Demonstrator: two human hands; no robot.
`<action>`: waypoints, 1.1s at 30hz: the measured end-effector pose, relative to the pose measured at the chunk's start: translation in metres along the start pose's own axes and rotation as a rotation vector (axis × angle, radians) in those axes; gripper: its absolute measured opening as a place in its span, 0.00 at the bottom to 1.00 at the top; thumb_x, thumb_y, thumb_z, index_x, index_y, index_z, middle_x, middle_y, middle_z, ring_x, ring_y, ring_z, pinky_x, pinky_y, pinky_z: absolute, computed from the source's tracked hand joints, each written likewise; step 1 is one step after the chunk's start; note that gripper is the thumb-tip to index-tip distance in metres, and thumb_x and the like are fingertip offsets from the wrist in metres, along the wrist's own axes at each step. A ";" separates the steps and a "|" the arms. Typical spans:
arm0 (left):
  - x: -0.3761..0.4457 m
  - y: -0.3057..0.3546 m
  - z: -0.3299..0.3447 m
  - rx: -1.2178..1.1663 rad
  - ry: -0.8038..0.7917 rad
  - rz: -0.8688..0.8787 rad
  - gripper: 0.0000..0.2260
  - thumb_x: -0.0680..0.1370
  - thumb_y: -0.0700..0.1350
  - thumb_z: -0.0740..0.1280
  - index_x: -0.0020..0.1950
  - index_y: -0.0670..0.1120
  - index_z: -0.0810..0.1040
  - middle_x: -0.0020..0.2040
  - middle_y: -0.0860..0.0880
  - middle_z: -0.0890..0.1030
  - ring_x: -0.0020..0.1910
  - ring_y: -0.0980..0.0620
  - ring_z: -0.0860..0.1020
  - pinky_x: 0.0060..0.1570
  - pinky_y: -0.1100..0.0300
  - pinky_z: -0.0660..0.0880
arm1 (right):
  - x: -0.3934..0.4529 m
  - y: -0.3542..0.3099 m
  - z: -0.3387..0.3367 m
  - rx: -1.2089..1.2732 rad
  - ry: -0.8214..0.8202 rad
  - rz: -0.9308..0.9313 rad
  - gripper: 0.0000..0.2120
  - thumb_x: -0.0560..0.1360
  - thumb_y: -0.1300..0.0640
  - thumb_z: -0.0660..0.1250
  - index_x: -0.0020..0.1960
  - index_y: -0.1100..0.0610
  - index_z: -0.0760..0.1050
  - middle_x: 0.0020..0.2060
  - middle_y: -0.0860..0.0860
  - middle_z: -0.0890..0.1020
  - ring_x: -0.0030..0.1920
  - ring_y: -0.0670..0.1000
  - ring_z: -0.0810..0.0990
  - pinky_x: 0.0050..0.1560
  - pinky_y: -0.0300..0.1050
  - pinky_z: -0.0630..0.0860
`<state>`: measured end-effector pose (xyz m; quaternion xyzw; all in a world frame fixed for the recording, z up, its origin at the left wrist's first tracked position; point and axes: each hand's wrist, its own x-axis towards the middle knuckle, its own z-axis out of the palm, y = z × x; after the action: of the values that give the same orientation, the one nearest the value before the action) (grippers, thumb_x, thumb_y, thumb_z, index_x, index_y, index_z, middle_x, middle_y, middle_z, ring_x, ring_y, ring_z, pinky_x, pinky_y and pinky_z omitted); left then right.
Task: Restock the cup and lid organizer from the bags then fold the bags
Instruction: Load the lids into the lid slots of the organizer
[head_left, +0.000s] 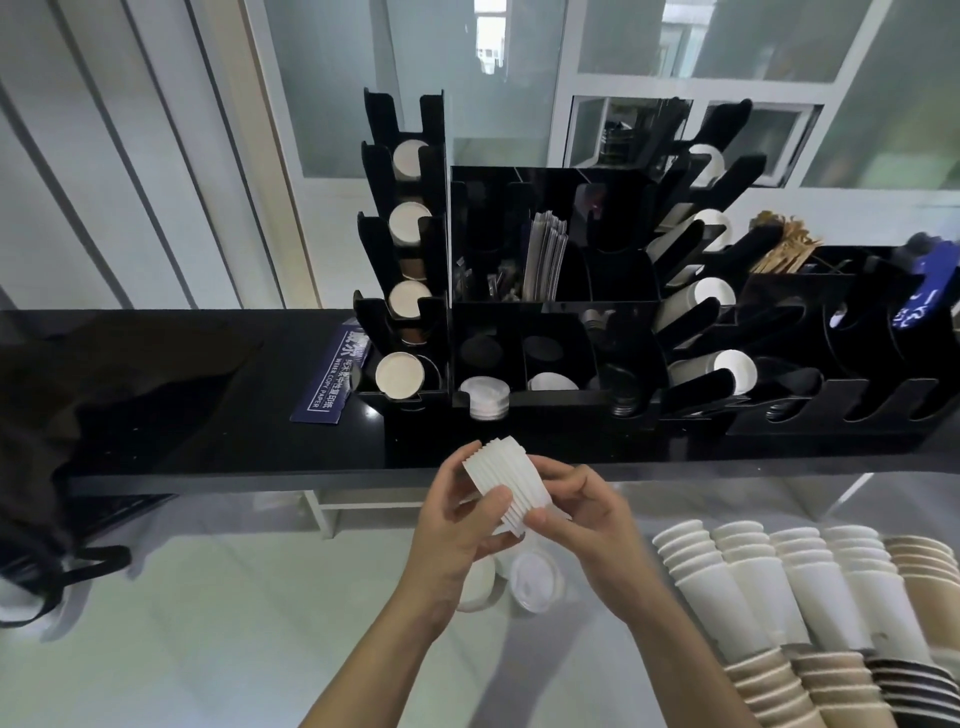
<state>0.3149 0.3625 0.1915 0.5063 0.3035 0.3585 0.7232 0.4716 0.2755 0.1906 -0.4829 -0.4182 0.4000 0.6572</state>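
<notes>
I see both hands gripping one ribbed white stack of lids (506, 486), tilted, just in front of the black organizer (550, 291); left hand (457, 525) and right hand (582, 514) fingers curled around it.

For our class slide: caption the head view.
Both hands hold a stack of white lids before the black organizer.

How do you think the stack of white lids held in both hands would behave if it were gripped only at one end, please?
The stack of white lids looks loosely nested, its ribbed edges fanned apart, so it would probably sag or shed lids. The left hand and right hand each grip one end, which suggests it needs support. It is thin plastic, so likely light and easily dented.
</notes>
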 end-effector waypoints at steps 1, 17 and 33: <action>0.002 0.001 -0.001 0.001 -0.001 -0.002 0.26 0.72 0.50 0.77 0.69 0.60 0.75 0.61 0.51 0.83 0.60 0.46 0.83 0.53 0.44 0.83 | 0.002 -0.001 0.000 -0.007 -0.008 0.001 0.14 0.73 0.68 0.76 0.50 0.71 0.71 0.67 0.57 0.81 0.67 0.62 0.80 0.63 0.63 0.79; 0.057 0.016 0.017 -0.042 -0.029 0.048 0.37 0.72 0.51 0.78 0.77 0.57 0.66 0.68 0.51 0.79 0.64 0.51 0.81 0.56 0.50 0.82 | 0.051 -0.002 -0.008 -0.653 0.188 -0.355 0.23 0.71 0.62 0.80 0.64 0.51 0.80 0.59 0.45 0.81 0.61 0.54 0.82 0.58 0.47 0.82; 0.112 -0.008 0.034 0.854 -0.107 0.175 0.28 0.85 0.46 0.61 0.84 0.50 0.55 0.84 0.55 0.54 0.81 0.59 0.53 0.78 0.62 0.53 | 0.170 -0.058 -0.066 -1.474 0.149 -0.151 0.28 0.74 0.45 0.76 0.71 0.53 0.77 0.62 0.49 0.78 0.58 0.54 0.79 0.55 0.49 0.78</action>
<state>0.4066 0.4360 0.1860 0.8014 0.3426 0.2341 0.4309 0.5968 0.4011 0.2621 -0.7943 -0.5645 -0.0645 0.2153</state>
